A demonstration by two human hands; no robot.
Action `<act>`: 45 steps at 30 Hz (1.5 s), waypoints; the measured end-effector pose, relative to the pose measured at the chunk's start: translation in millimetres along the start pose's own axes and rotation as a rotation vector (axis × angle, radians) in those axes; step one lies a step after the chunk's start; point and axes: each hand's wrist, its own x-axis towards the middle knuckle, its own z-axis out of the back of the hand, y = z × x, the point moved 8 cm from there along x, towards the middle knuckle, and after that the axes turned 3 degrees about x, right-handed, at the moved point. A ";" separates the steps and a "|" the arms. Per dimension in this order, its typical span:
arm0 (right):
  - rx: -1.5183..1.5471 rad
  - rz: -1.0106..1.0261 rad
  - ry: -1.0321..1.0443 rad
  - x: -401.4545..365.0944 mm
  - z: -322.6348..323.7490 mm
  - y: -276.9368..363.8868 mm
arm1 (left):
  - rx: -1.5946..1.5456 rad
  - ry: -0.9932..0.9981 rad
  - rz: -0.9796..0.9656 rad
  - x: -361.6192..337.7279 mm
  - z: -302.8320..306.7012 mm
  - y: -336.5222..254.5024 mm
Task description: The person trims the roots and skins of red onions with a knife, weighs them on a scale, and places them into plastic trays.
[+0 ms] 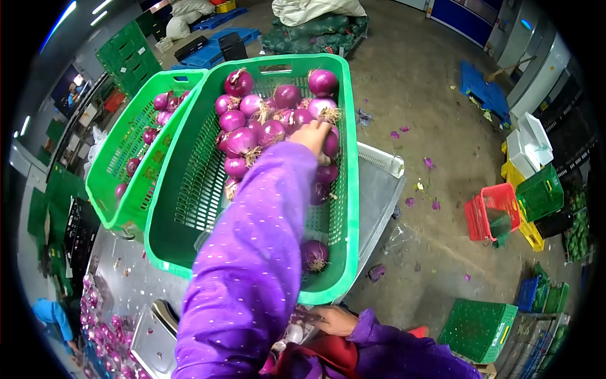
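Note:
My left hand (312, 136) reaches far into a large green plastic crate (351, 208). Its fingers curl down over a red onion (331, 144) among the pile, and the fingertips are partly hidden. More red onions (243, 141) with dry roots crowd the far half of the crate. One onion (314, 254) lies apart near the close end. Low in view, just beyond the near rim, my right hand (336, 320) is closed at the edge of what looks like a clear plastic bag (297, 330). The sleeve and rim hide part of that bag.
A second green crate (104, 183) with some onions stands to the left. Both crates rest on a metal table (123, 259), where a knife handle (165, 316) and bagged onions (104, 331) lie. Red basket (492, 211) and green box (478, 330) stand on the right-hand floor.

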 end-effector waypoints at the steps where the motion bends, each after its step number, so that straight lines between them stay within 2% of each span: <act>1: 0.008 -0.013 -0.001 -1.9 4.6 8.1 | -0.126 -0.031 0.028 -13.0 13.0 3.4; 2: -0.002 0.018 -0.029 -3.1 7.6 11.3 | -0.248 -0.069 0.061 -29.0 29.8 8.6; 4: -0.017 0.086 -0.067 -5.7 8.3 16.0 | -0.610 0.011 0.195 -83.2 64.8 15.8; 5: 0.007 0.148 -0.127 -6.8 10.9 20.1 | -0.765 -0.043 0.198 -119.1 85.6 16.7; 6: 0.051 0.125 -0.151 -9.2 12.9 26.9 | -0.945 -0.054 0.230 -160.0 108.5 12.4; 7: 0.065 0.161 -0.189 -11.0 15.4 39.0 | -1.017 -0.098 0.258 -204.2 128.8 10.0; 9: 0.027 0.203 -0.249 -12.2 20.9 69.1 | -1.116 -0.212 0.273 -289.2 159.2 -2.7; 10: 0.012 0.186 -0.258 -10.4 22.1 85.2 | -1.095 -0.279 0.328 -329.9 160.7 -3.0; 11: 0.042 0.266 -0.290 -4.8 23.4 106.5 | -1.122 -0.340 0.411 -366.7 153.0 -2.1; 12: -0.066 0.329 -0.328 1.4 24.2 129.7 | -1.149 -0.404 0.492 -400.8 146.5 -1.6; 14: -0.139 0.527 -0.325 14.9 17.3 182.8 | -1.189 -0.531 0.620 -444.2 138.9 -14.6; 16: -0.247 0.591 -0.249 32.4 -4.2 214.8 | -1.146 -0.599 0.678 -477.8 126.7 -18.7; 18: -0.383 0.681 -0.217 41.6 -29.9 231.0 | -1.218 -0.673 0.684 -493.7 124.1 -30.8; 21: -0.459 0.667 -0.128 49.8 -59.0 238.2 | -1.223 -0.709 0.726 -514.0 119.1 -36.8; 25: -0.482 0.675 -0.106 52.2 -79.7 240.0 | -1.191 -0.723 0.773 -532.2 119.6 -38.2; 28: -0.438 0.632 -0.116 61.2 -76.8 194.5 | -1.120 -0.722 0.790 -543.2 113.4 -35.3; 29: -0.436 0.551 -0.092 59.9 -71.7 173.3 | -0.915 -0.655 0.818 -553.1 112.0 -29.2; 32: -0.366 0.463 -0.119 40.4 -60.1 150.0 | -1.045 -0.655 0.887 -561.4 104.5 -28.5; 34: -0.278 0.512 -0.113 35.9 -61.2 160.1 | -1.286 -0.738 0.889 -557.4 96.2 -29.8; 35: -0.236 0.542 -0.114 35.3 -61.7 167.3 | -1.431 -0.742 0.851 -550.8 96.0 -35.0; 38: -0.162 0.537 -0.068 35.7 -67.0 179.3 | -1.579 -0.786 0.753 -546.7 76.6 -34.3; 39: -0.174 0.615 -0.101 34.8 -69.2 187.4 | -1.504 -0.722 0.715 -543.6 75.3 -37.5; 42: -0.403 0.625 -0.039 37.0 -71.9 204.9 | -1.688 -0.667 0.724 -543.9 55.1 -45.5; 43: -0.429 0.638 -0.023 38.4 -71.9 208.0 | -1.691 -0.655 0.662 -543.8 48.9 -43.2; 45: -0.490 0.647 0.021 40.5 -74.4 212.1 | -1.877 -0.620 0.674 -546.5 39.4 -48.1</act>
